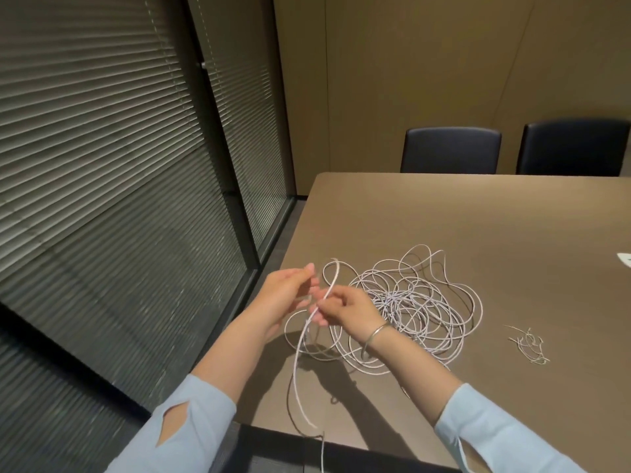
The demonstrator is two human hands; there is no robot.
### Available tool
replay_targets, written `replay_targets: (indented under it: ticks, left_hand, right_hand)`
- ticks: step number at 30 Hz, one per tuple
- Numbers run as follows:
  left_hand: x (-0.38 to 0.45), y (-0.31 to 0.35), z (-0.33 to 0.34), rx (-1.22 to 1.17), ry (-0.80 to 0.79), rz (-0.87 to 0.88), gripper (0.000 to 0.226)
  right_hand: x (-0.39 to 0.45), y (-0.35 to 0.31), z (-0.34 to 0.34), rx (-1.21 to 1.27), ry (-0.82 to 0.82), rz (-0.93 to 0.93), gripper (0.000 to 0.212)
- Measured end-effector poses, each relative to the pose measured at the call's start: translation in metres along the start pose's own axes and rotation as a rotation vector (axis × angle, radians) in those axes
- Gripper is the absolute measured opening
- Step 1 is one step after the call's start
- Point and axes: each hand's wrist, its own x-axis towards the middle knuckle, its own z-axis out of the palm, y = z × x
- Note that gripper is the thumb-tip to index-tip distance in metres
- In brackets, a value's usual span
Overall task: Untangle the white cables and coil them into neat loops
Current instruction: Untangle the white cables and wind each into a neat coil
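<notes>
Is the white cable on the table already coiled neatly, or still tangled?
Still tangled: the white cable lies in loose, crossing loops on the table; the right hand pinches one strand.

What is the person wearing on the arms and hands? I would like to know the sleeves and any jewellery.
Both arms wear light blue long sleeves, pushed up the forearms. The left sleeve has a slit opening in the fabric. The right sleeve looks alike. The right wrist carries a thin silver bangle. Both hands are bare, without gloves.
</notes>
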Motion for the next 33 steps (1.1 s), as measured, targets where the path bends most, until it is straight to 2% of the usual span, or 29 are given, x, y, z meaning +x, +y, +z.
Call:
replay_targets:
  ticks: [5,10,12,14,15,17,19,21,24,27,30,33]
  left_hand:
    - [-0.014,-0.027,-0.010,0.219,-0.189,-0.168,0.021]
    - [-0.012,-0.028,-0.010,0.255,-0.163,-0.115,0.015]
    - [-0.009,-0.018,-0.008,0.180,-0.127,-0.074,0.017]
    - [-0.006,-0.005,-0.004,0.109,-0.098,-0.030,0.018]
    - [-0.004,0.000,-0.003,0.094,-0.086,-0.014,0.018]
    - [-0.001,0.009,-0.002,0.062,-0.063,0.003,0.020]
    - [0.002,0.014,-0.003,-0.025,-0.038,0.022,0.021]
    - [0.005,0.019,-0.002,-0.111,-0.004,0.044,0.022]
    - [0.009,0.023,0.002,-0.162,0.025,0.053,0.023]
    - [0.011,0.021,0.003,-0.162,0.035,0.041,0.025]
    - [0.009,0.014,0.001,-0.176,0.046,0.015,0.025]
    - [0.008,0.011,0.000,-0.215,0.056,0.004,0.023]
  right_hand:
    - [0.018,-0.037,-0.019,0.223,0.201,-0.096,0.020]
    - [0.027,-0.049,-0.031,0.317,0.325,-0.099,0.014]
    - [0.023,-0.038,-0.031,0.199,0.247,0.018,0.025]
    - [0.015,-0.020,-0.029,0.042,0.063,0.160,0.037]
    - [0.010,-0.010,-0.028,-0.024,-0.045,0.209,0.035]
    - [0.002,0.003,-0.025,-0.096,-0.197,0.221,0.025]
    - [-0.005,0.013,-0.021,-0.127,-0.266,0.177,0.017]
    - [-0.008,0.019,-0.014,-0.140,-0.319,0.160,0.019]
    - [-0.008,0.025,-0.001,-0.172,-0.319,0.111,0.016]
    - [-0.005,0.014,0.005,-0.047,-0.213,0.054,0.010]
    - [0.000,-0.002,0.001,0.043,-0.178,0.005,0.010]
    - [0.003,-0.008,0.001,-0.098,-0.184,-0.024,0.015]
